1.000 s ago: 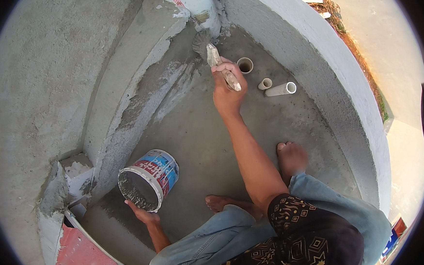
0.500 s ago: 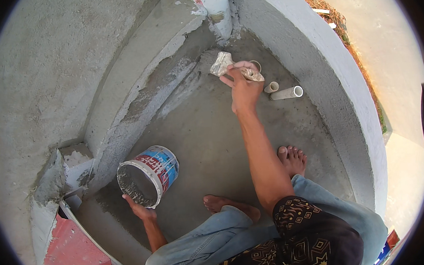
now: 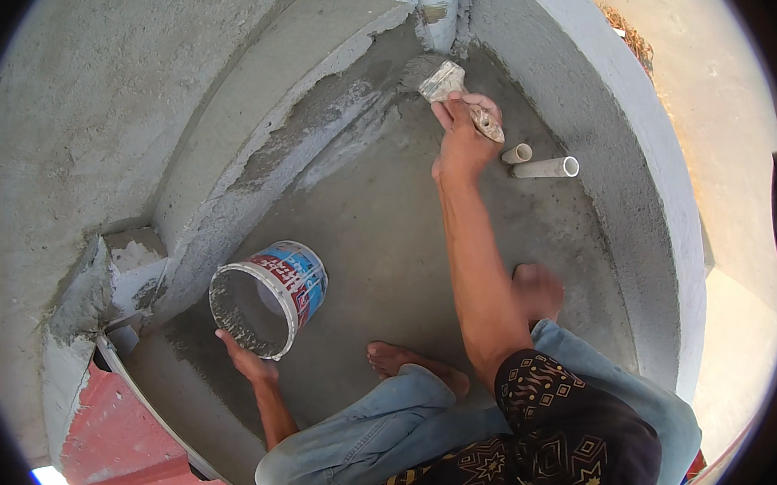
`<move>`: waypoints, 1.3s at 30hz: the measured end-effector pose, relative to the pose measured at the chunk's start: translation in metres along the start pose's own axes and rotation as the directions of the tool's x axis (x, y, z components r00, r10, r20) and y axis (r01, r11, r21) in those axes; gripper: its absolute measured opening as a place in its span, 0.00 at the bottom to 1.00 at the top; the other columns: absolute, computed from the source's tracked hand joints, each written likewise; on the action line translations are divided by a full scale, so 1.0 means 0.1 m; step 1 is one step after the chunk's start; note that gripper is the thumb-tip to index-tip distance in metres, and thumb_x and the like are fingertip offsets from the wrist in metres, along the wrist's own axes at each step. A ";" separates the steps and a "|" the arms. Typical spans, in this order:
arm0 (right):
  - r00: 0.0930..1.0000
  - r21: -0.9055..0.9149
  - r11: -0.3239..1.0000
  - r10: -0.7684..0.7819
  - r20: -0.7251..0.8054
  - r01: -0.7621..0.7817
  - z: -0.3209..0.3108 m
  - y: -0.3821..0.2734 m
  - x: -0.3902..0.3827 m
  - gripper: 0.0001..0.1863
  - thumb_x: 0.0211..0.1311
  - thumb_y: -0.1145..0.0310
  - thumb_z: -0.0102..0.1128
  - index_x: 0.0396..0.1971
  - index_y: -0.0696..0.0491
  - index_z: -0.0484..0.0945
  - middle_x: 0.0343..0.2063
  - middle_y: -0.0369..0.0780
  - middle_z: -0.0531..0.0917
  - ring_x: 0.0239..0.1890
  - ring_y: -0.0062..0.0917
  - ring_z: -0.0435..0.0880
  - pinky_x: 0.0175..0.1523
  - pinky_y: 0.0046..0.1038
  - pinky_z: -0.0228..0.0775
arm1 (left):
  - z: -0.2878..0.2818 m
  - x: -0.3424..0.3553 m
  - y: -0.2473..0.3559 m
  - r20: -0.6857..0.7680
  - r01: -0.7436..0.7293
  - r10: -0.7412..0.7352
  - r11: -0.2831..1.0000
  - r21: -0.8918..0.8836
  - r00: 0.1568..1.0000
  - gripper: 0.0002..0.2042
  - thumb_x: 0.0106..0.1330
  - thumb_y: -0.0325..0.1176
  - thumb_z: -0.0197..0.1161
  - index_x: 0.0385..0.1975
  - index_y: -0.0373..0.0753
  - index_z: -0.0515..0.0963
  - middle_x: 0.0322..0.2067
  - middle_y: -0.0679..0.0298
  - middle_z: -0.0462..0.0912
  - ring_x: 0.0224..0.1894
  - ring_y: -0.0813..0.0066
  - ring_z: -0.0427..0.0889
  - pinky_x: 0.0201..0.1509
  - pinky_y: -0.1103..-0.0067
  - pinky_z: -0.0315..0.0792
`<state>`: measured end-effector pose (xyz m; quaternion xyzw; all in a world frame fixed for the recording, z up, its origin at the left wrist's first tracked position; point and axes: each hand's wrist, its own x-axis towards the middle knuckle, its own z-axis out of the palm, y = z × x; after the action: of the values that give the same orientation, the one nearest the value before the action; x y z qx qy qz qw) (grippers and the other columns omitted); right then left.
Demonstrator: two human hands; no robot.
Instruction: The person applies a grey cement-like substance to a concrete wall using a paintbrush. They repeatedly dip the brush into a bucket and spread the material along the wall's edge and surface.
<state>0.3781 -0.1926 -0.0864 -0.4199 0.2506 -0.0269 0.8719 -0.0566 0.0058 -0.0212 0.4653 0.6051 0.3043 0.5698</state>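
My right hand [image 3: 469, 140] is closed around the handle of a wide paintbrush [image 3: 444, 81], whose bristles touch the lower part of the left wall close to the far corner. The brush is coated in whitish-grey residue. At the lower left, my left hand [image 3: 250, 356] grips the rim of a tilted plastic bucket [image 3: 306, 279] with red, white and blue printing. Grey slurry coats the inside of the bucket, and its mouth faces toward me and to the left. Some of the left fingers are hidden beneath the rim.
Two short white pipes [image 3: 544, 169] stick up from the wet grey floor [image 3: 378, 216] right of the brush. A curved low wall [image 3: 618, 139] bounds the right side, a rough cement ledge [image 3: 283, 116] the left. A thick vertical pipe [image 3: 437, 13] stands in the corner; red sheeting [image 3: 133, 436] lies lower left.
My right hand and the brush have shifted slightly right and up, nearer the corner pipe. The whole view has moved a little. My left hand still holds the bucket.
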 end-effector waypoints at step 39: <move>-0.074 -0.815 0.389 0.914 0.398 0.430 0.67 0.38 -2.15 0.08 0.57 0.80 0.69 0.38 0.59 0.86 0.34 0.42 0.89 0.39 0.25 0.91 0.43 0.30 0.89 | 0.91 -0.37 0.46 0.129 -0.574 0.563 0.766 0.291 0.816 0.28 0.83 0.53 0.50 0.63 0.33 0.81 0.62 0.44 0.83 0.70 0.45 0.78 0.75 0.62 0.68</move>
<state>0.2153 -0.0646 0.0093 -0.5796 -0.3593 0.6217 0.3853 0.0391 -0.0255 0.0202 0.7167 0.4668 0.3535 0.3788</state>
